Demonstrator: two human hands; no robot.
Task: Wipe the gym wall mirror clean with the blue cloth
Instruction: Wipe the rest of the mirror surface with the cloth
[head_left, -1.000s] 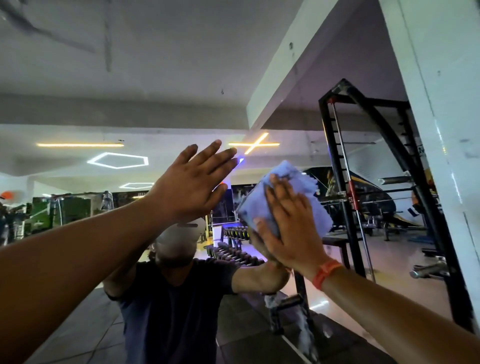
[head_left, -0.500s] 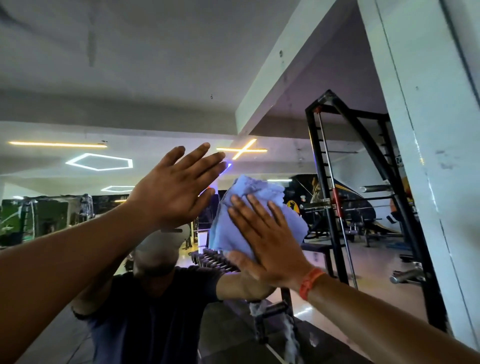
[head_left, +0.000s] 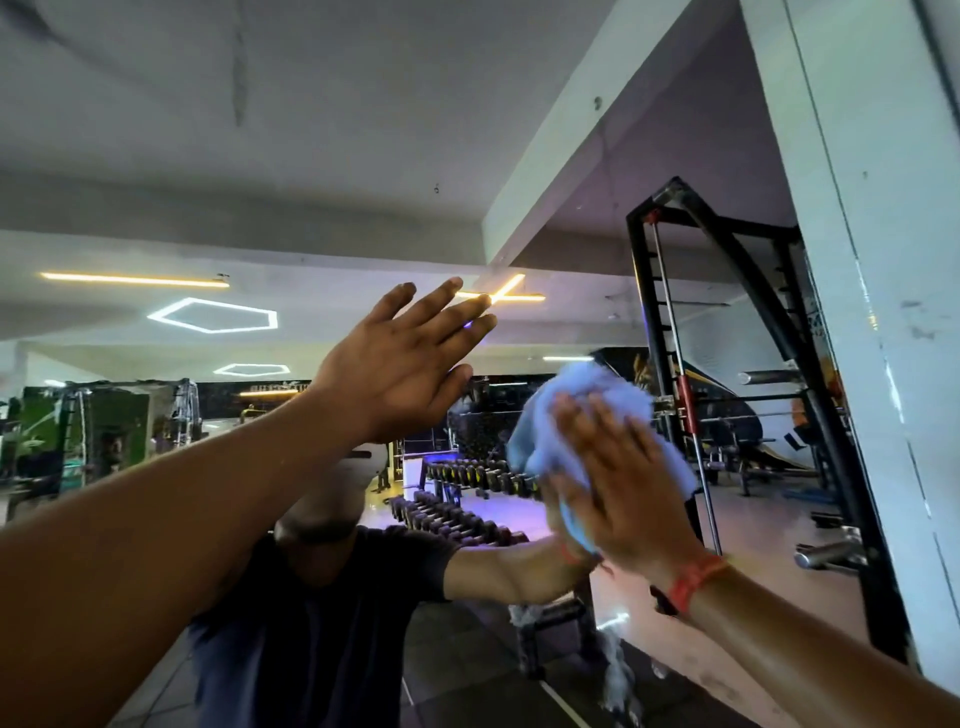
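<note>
- Right hand (head_left: 621, 480): fingers straight and spread, palm pressing the blue cloth (head_left: 587, 415) flat against the mirror (head_left: 545, 208). An orange band sits on the wrist. The hand is motion-blurred, so exact finger contact is hard to read.
- Blue cloth: bunched, lying directly under and above the right palm, between it and the glass; folds stick out past the fingertips and to the left of the hand. How much cloth lies under the palm cannot be seen.
- Left hand (head_left: 400, 364): fingers straight and close together, holding nothing, raised up and to the left of the cloth. Whether it touches the glass cannot be told.
- Judgement: right hand is the working hand; unwiped glass extends in every direction from it, most to the left and above.
- Pale streaks (head_left: 615, 670) run down the glass below the right wrist; residue or reflection, unclear.
- Farther, in reflection: the person's torso, dumbbell rack (head_left: 457, 514), black frame (head_left: 727, 291). The mirror's left and lower edges are cut off.
</note>
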